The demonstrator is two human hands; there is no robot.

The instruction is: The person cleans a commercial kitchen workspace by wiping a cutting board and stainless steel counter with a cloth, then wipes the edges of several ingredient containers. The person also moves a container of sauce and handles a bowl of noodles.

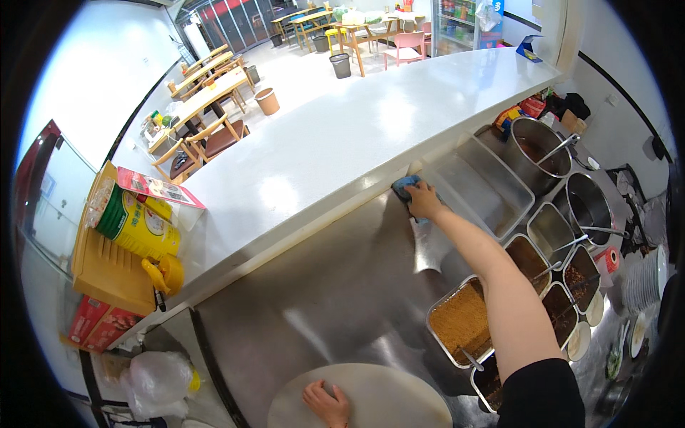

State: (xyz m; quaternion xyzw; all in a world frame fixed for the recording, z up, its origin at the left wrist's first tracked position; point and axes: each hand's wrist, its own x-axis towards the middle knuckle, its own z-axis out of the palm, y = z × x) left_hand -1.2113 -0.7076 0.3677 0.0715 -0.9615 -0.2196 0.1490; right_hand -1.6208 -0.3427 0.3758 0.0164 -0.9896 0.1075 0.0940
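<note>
My right hand (pixel 425 199) presses a blue cloth (pixel 405 186) onto the stainless steel worktop (pixel 321 289), where it meets the base of the raised white counter (pixel 321 144). A clear plastic tub (pixel 484 187) stands just right of that hand. My left hand (pixel 327 404) rests with thumb and fingers apart on a round, pale cutting board (pixel 385 393) at the near edge. Under my right forearm, partly hidden by it, is a metal pan of yellow-brown powder (pixel 459 318) with a spoon in it.
Several pans of seasoning stand at right, including chili flakes (pixel 577 278). Behind them are two steel pots (pixel 535 144) with ladles and stacked plates (pixel 645 283). At left are a yellow-green tub (pixel 139 219), a yellow-handled container (pixel 167 274) and a plastic bag (pixel 160 377).
</note>
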